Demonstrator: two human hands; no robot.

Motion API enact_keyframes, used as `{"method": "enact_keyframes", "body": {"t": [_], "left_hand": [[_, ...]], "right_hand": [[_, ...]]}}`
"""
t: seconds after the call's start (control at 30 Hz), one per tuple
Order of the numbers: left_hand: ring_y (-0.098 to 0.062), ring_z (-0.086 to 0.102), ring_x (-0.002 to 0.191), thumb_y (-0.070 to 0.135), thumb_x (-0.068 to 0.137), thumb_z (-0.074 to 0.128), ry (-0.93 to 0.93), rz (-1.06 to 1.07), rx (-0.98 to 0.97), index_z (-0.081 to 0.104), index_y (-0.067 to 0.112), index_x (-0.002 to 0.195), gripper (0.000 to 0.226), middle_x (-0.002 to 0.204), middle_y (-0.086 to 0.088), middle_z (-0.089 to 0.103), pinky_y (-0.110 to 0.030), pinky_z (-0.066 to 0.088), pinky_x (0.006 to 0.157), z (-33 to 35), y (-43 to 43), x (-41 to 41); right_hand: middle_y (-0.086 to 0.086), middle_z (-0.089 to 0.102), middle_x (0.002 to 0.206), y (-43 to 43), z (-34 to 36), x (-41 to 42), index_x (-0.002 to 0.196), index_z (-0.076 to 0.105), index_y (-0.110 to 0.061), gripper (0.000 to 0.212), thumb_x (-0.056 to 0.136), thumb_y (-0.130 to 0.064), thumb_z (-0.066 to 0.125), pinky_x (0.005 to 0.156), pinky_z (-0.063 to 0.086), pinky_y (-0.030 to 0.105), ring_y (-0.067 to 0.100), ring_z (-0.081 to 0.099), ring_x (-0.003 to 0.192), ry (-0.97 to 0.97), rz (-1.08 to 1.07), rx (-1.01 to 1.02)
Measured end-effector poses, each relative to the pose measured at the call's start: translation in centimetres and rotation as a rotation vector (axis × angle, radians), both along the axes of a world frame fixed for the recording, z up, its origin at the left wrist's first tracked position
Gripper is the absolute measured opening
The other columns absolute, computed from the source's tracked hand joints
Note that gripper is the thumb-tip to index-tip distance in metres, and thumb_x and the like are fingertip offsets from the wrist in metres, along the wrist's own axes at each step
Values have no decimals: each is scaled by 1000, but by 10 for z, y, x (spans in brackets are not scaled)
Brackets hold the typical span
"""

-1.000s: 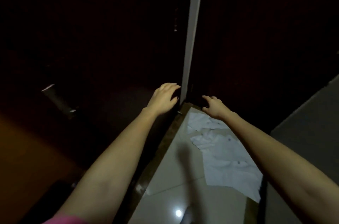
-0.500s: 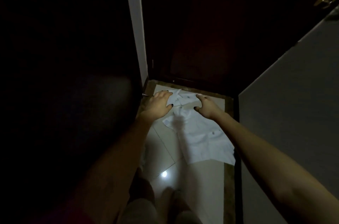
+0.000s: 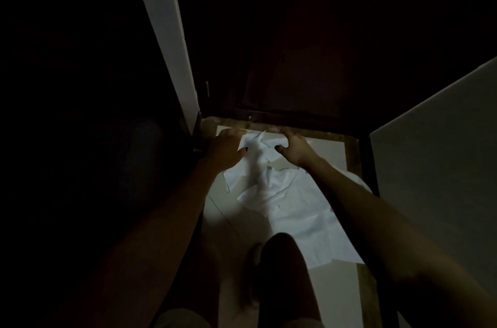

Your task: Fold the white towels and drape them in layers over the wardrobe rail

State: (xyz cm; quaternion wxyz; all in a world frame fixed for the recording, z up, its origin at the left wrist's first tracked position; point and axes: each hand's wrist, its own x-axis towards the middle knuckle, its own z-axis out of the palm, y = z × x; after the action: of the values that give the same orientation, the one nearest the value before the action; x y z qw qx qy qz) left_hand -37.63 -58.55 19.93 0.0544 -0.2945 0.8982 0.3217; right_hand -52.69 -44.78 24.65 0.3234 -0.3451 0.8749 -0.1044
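1. Pale floor tiles are running away from the person in a narrow strip. A dark wooden door is closing off the far end, a white door frame is rising on the left and a pale wall is standing on the right. Everything else is sitting in deep shadow.
2. Crumpled and unfolded, the white towels are lying on the tiles. Their long axis is running from beside the person's leg toward the door, and the far end is bunching just short of the threshold.
3. Reaching palm-down, the left hand is covering the far left corner of that bunched end. Its fingers are stretching forward over the cloth, but the dim light is hiding whether they are pinching it.
4. Opposite it, the right hand is resting on the far right side with its thumb pointing inward. Its fingers are curving over the far edge, and whether they are gripping cannot be told.
5. Both hands are sitting equally near. The cloth is lying under and between them and trailing back toward the person, so lifting will probably mean drawing it up and backward.
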Motion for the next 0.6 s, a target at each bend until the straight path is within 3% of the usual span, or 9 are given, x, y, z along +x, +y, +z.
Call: {"method": "enact_keyframes", "body": {"t": [0.13,0.33,0.6], "left_hand": [[-33,38,134,26,95,58,98,197,121,42,8,142,54,144,-16,44,-44,34,111,-123,-19,-26],[-36,42,131,26,94,60,128,252,213,44,6,140,53,140,-20,48,-43,36,108,-301,-32,-55],[-36,53,118,22,92,64,187,374,69,54,3,131,44,125,-20,59,-43,46,97,-452,-3,-92]], "right_hand": [[18,38,151,-28,-115,-28,149,30,-3,63,97,-23,58,108,33,35,33,40,137,-12,-9,-15],[20,39,150,-55,-286,-54,150,29,-3,62,99,-26,55,107,33,36,33,41,135,-35,-55,-1],[19,49,143,-60,-462,-56,146,36,-4,56,99,-28,53,103,35,33,32,47,130,-110,-249,-72]]}}
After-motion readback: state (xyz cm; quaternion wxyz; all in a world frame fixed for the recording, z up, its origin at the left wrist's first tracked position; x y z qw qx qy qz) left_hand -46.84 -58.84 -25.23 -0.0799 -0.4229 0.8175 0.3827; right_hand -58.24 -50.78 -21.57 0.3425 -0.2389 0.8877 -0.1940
